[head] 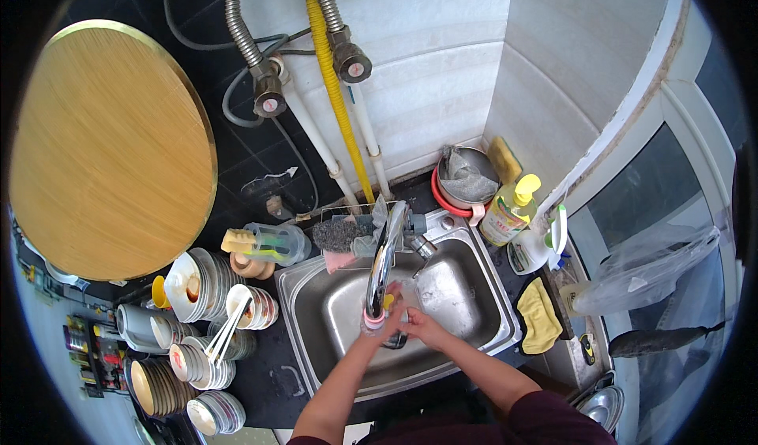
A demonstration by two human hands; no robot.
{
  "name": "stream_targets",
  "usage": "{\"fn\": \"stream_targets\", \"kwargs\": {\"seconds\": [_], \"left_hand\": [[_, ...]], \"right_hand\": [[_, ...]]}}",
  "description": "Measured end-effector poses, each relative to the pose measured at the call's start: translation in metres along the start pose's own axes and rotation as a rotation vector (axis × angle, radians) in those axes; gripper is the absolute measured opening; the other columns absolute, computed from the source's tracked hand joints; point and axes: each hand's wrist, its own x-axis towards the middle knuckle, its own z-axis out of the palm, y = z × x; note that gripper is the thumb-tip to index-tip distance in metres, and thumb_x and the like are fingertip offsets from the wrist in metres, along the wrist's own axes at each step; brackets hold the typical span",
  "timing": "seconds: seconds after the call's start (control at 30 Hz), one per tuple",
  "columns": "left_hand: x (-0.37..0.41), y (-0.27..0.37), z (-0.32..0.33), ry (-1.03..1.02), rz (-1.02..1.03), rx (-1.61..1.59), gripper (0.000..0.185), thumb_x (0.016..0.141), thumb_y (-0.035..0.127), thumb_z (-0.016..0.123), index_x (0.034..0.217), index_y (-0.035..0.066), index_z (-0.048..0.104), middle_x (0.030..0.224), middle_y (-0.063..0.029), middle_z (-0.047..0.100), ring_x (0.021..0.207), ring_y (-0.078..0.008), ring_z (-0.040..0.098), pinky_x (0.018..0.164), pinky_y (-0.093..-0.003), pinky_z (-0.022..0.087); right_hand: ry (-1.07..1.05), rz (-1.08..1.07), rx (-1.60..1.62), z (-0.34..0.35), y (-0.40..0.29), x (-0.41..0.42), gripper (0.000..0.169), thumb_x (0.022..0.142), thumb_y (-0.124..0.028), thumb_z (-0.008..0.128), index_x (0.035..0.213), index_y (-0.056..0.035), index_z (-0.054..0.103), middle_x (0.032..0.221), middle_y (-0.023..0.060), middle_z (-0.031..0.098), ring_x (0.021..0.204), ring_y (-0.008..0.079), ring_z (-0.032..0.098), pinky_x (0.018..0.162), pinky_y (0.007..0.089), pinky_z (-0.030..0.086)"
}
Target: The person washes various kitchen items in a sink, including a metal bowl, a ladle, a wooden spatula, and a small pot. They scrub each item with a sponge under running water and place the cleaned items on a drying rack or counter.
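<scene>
Both hands are over a stainless steel sink, just below the chrome faucet. My left hand is under the spout, near a small yellow thing and a dark rounded item that I cannot name. My right hand is to the right of it, its fingers bent towards the left one, close to the dark item. Water seems to run at the spout. The faucet hides part of the left hand, so which hand holds the item is unclear.
Left of the sink stand stacked plates and bowls. A sponge rack is behind the faucet. At right are a dish soap bottle, a spray bottle and a yellow cloth. A round wooden board is upper left.
</scene>
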Motion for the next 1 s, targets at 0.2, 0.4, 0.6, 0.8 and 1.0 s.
{"fn": "stream_targets", "kwargs": {"seconds": [0.2, 0.4, 0.6, 0.8, 1.0], "left_hand": [[0.0, -0.046, -0.037, -0.187, -1.105, -0.962, 0.04, 0.087, 0.036, 0.041, 0.115, 0.008, 0.046, 0.106, -0.006, 0.054, 0.094, -0.0179, 0.053, 0.082, -0.0293, 0.042], [-0.041, -0.032, -0.053, -0.078, -0.987, -1.351, 0.037, 0.088, 0.033, 0.04, 0.112, 0.006, 0.047, 0.106, -0.008, 0.055, 0.096, -0.0187, 0.054, 0.084, -0.033, 0.042], [-0.042, 0.002, -0.066, -0.036, -0.686, -1.469, 0.026, 0.08, 0.01, 0.055, 0.104, 0.005, 0.05, 0.1, -0.0075, 0.057, 0.091, -0.016, 0.055, 0.08, -0.0293, 0.044], [-0.023, 0.035, -0.051, 0.194, -0.712, -1.023, 0.023, 0.077, 0.006, 0.056, 0.1, 0.007, 0.051, 0.09, -0.0008, 0.054, 0.082, -0.0126, 0.053, 0.073, -0.0283, 0.044], [-0.034, 0.027, -0.039, -0.103, -0.561, -0.461, 0.042, 0.072, 0.014, 0.066, 0.109, 0.003, 0.047, 0.098, -0.005, 0.055, 0.091, -0.016, 0.052, 0.08, -0.027, 0.042]], "right_hand": [[0.041, 0.04, 0.362, -0.007, -0.019, -0.024, 0.027, 0.085, -0.02, 0.049, 0.109, -0.0092, 0.044, 0.098, 0.0016, 0.054, 0.088, 0.0118, 0.054, 0.075, 0.0285, 0.045], [0.032, 0.028, 0.596, -0.035, -0.007, -0.013, 0.035, 0.088, -0.02, 0.041, 0.119, -0.0049, 0.037, 0.109, 0.0054, 0.051, 0.099, 0.0149, 0.051, 0.087, 0.0321, 0.04], [0.239, -0.026, 0.586, -0.031, 0.023, 0.023, 0.04, 0.089, -0.021, 0.039, 0.126, -0.0076, 0.033, 0.119, 0.0069, 0.044, 0.11, 0.0174, 0.041, 0.091, 0.03, 0.033], [0.506, -0.44, -0.618, 0.025, 0.014, 0.026, 0.046, 0.091, -0.028, 0.03, 0.127, 0.0007, 0.028, 0.129, 0.0128, 0.034, 0.121, 0.021, 0.029, 0.101, 0.0281, 0.019], [0.527, -0.255, -0.257, 0.012, -0.007, 0.037, 0.044, 0.09, -0.025, 0.035, 0.125, 0.0016, 0.032, 0.13, 0.0161, 0.032, 0.12, 0.0253, 0.03, 0.1, 0.0314, 0.021]]}}
